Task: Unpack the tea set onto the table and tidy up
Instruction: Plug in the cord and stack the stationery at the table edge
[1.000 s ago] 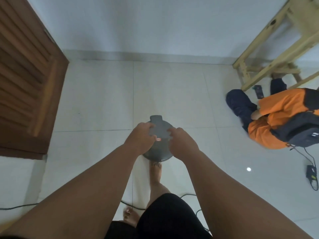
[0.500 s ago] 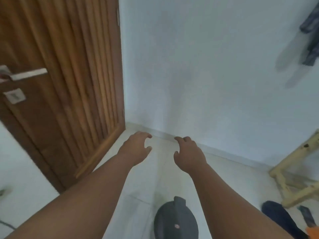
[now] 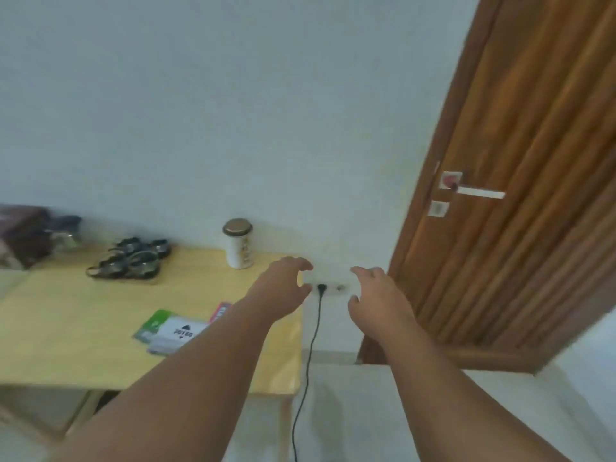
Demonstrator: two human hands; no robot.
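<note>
A light wooden table (image 3: 66,328) stands at the left against the wall. On its far side sit several dark glass tea cups (image 3: 131,260) in a cluster. Beside them a white tea canister (image 3: 238,243) with a metal lid stands upright. My left hand (image 3: 283,288) hovers over the table's right corner, fingers apart and holding nothing. My right hand (image 3: 376,301) is stretched out to the right of the table in front of the wall, also with nothing in it.
Small cards and packets (image 3: 170,331) lie near the table's front. A dark bag (image 3: 26,238) sits at the far left. A wall socket (image 3: 328,288) with a black cable (image 3: 306,361) is between my hands. A wooden door (image 3: 520,181) stands at the right.
My hands let go of the grey round lid on the floor and rose. My view swung left from the floor and door to the table; the lid is out of sight.
</note>
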